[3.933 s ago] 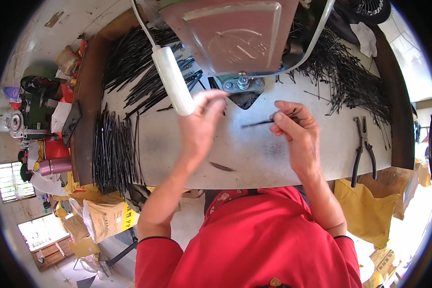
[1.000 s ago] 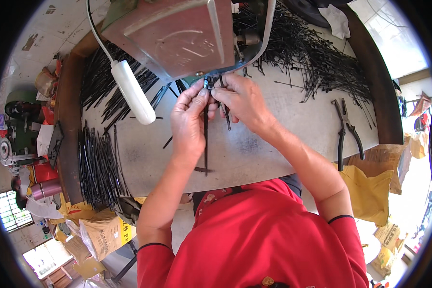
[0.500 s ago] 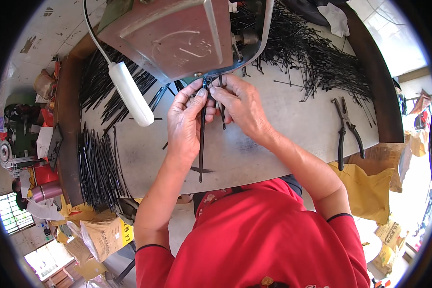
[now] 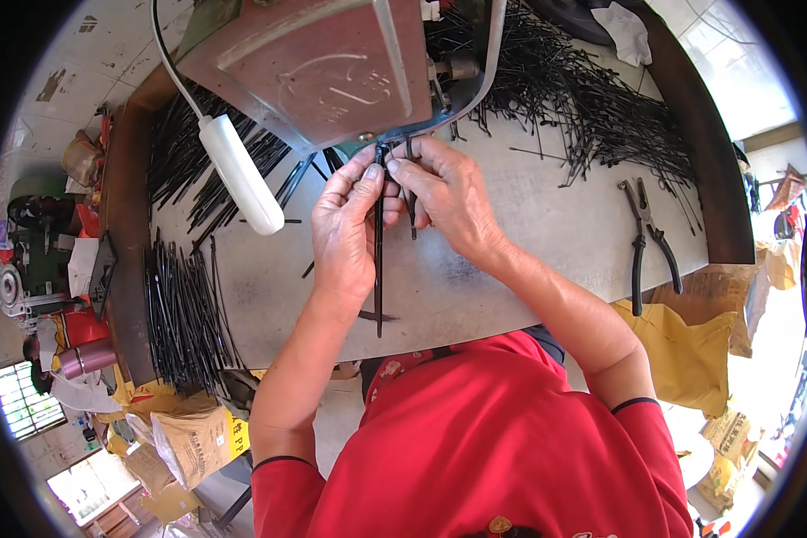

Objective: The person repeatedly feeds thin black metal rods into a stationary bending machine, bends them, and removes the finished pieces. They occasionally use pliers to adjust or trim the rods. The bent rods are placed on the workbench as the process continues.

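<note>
Just under the front edge of a reddish-brown machine head (image 4: pixel 323 76), both my hands meet with closed fingers. My left hand (image 4: pixel 341 229) pinches a slim black rod (image 4: pixel 379 282) near its upper end, and its long lower part hangs down over the metal tabletop. Close beside it, my right hand (image 4: pixel 457 193) has thumb and fingertips together at the rod's top. A shorter black rod (image 4: pixel 413 224) pokes out below the right hand's fingers, which close around it. Fingers and machine partly hide both upper ends.
A white stick-shaped lamp (image 4: pixel 242 175) on a bent neck hangs left of my hands. Black rods lie in a bundle (image 4: pixel 184 314) at left and a tangled heap (image 4: pixel 592 112) at far right. Pliers (image 4: pixel 641 233) rest on the right of the tabletop (image 4: pixel 511 278). Wooden boards (image 4: pixel 731 179) edge the table.
The lower end of the long rod has swung slightly right and a little up. Both hands keep nearly the same place and grip under the machine.
</note>
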Motion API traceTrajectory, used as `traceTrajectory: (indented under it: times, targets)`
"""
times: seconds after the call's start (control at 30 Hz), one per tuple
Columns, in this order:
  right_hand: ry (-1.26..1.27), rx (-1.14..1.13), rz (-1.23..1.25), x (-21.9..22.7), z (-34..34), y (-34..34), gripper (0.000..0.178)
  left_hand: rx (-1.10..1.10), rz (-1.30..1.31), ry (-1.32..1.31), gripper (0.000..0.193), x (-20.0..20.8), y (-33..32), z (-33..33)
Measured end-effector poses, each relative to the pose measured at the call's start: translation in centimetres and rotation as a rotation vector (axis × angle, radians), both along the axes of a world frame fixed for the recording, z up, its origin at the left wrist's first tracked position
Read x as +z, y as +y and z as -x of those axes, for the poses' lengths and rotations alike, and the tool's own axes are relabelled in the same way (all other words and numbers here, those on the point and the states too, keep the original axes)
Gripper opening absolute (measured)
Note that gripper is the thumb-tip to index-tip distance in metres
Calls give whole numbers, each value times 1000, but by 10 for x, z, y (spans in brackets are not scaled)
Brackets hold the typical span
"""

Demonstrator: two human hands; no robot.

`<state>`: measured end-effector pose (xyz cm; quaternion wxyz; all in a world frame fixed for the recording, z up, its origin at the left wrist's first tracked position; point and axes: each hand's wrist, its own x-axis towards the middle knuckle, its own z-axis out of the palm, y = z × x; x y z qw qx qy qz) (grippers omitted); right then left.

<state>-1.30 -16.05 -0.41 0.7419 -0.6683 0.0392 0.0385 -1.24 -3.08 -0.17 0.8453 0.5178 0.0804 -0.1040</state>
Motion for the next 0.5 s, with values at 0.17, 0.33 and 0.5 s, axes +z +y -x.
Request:
traceTrajectory:
  times: [0.17, 0.33, 0.5]
  targets:
    - [12, -5, 39, 2, -1, -1, 19, -14, -25, 1, 33, 0, 0, 1]
    - [2, -21, 66, -2, -5, -2, 18, -25, 35, 69, 33, -3, 4, -3]
    - [96, 209, 108, 10, -25, -20, 17, -212, -89, 107, 27, 9, 23, -19]
